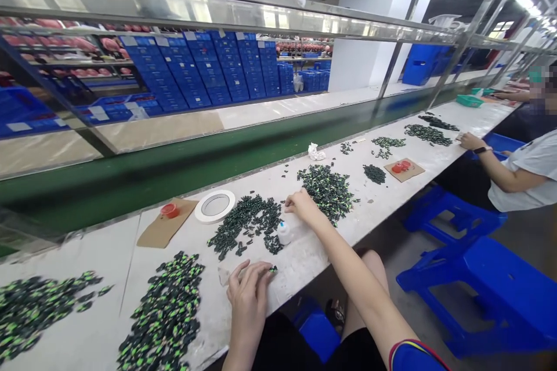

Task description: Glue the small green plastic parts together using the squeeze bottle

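My left hand (250,287) is low over the white bench near its front edge, thumb and fingers pinching a small black-and-green piece (273,269). My right hand (302,207) reaches forward with its fingers closed; whatever they hold, if anything, is too small to make out. It is between a pile of dark pieces (248,217) on its left and a larger pile of black-and-yellow-green pieces (328,190) on its right. Just below it stands a small translucent bottle with a blue tip (284,233). Left of my left hand spreads a heap of black-and-green pieces (167,307).
A roll of white tape (214,207) lies beside a cardboard piece (152,236) with a red cup (169,210). Behind the bench runs a green conveyor belt (195,165). Blue stools (500,290) stand to the right, where a co-worker's hand (472,141) rests at the bench.
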Available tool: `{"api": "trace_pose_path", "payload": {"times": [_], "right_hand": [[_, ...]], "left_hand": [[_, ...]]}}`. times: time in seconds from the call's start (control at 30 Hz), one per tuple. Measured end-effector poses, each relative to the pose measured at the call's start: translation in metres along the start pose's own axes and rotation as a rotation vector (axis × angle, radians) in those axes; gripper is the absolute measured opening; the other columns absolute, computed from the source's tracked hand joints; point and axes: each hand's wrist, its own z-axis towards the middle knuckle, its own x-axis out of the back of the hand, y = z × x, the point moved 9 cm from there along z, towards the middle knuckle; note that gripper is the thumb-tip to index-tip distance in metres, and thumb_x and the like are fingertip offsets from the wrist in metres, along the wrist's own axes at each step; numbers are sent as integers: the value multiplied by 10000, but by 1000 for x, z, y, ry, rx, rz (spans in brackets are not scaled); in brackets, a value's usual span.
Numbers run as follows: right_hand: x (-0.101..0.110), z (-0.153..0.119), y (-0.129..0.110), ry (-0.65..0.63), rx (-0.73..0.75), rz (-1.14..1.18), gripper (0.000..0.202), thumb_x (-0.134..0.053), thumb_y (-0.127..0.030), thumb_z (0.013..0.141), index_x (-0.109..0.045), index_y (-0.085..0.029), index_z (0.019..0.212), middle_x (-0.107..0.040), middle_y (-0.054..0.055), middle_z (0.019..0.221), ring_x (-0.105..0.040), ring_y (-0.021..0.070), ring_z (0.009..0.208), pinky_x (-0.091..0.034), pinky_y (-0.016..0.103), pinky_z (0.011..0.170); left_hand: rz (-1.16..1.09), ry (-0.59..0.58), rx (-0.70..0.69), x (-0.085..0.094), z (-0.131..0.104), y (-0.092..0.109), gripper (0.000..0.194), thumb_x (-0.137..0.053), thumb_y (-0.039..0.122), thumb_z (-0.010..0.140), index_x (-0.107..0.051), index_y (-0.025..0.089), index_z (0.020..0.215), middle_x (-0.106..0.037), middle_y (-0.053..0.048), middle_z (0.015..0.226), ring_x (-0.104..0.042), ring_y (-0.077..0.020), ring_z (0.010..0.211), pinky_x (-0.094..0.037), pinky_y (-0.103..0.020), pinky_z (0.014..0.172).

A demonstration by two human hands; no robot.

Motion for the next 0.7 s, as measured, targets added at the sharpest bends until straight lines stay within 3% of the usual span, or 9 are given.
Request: {"api": "trace_pose_path", "payload": {"times": [0.2, 0.37, 0.4, 0.43, 0.53, 0.7], "right_hand": [[16, -15, -9, 141, -16, 65, 74, -641, -140, 839, -697, -151, 792, -703, 119, 846, -558, 249, 1004, -435, 310, 818], [40, -79, -2, 301, -25, 235, 198, -478, -188, 936, -648, -187, 1037, -706, 67, 940, -635, 181, 902, -480, 281, 757], [42, -95, 2, 328, -20, 305, 248, -434, -209, 952, -629, -209, 1105, -709, 43, 915, -656, 161, 863, -489, 264, 725], [47, -111, 8, 400, -14, 517, 254, -449, -242, 943, -644, -214, 1104, -715, 38, 882, -673, 164, 828, -493, 264, 700], [43, -150, 25, 497, -80, 933, 216, -580, -368, 850, -722, -214, 903, -731, 42, 809, -695, 189, 761, -495, 264, 604], [29, -182, 22, 545, -268, 1161, 277, -700, -432, 732, -725, -172, 824, -746, 81, 719, -716, 237, 730, -545, 321, 624]], "left_hand": [[-93, -68, 5, -2, 2, -15, 304, -526, 483, 856, -720, 249, 869, -696, -89, 927, -565, -305, 1034, -465, -492, 896], [-231, 18, 90, 9, 1, -10, 317, -547, 485, 841, -719, 219, 851, -661, -83, 916, -638, -244, 925, -556, -365, 798], [-258, 25, 99, 11, 1, -7, 319, -556, 488, 835, -717, 214, 852, -666, -82, 907, -648, -237, 899, -565, -351, 777], [-282, 16, 108, 11, 1, -2, 313, -563, 482, 834, -714, 210, 862, -673, -82, 908, -656, -232, 888, -569, -338, 766], [-338, -61, 111, 8, 4, 16, 261, -584, 428, 844, -712, 207, 902, -700, -83, 950, -668, -221, 912, -571, -307, 770], [-454, -73, 17, 5, 18, 65, 184, -598, 343, 858, -721, 209, 887, -714, -67, 874, -676, -196, 841, -569, -292, 737]]}}
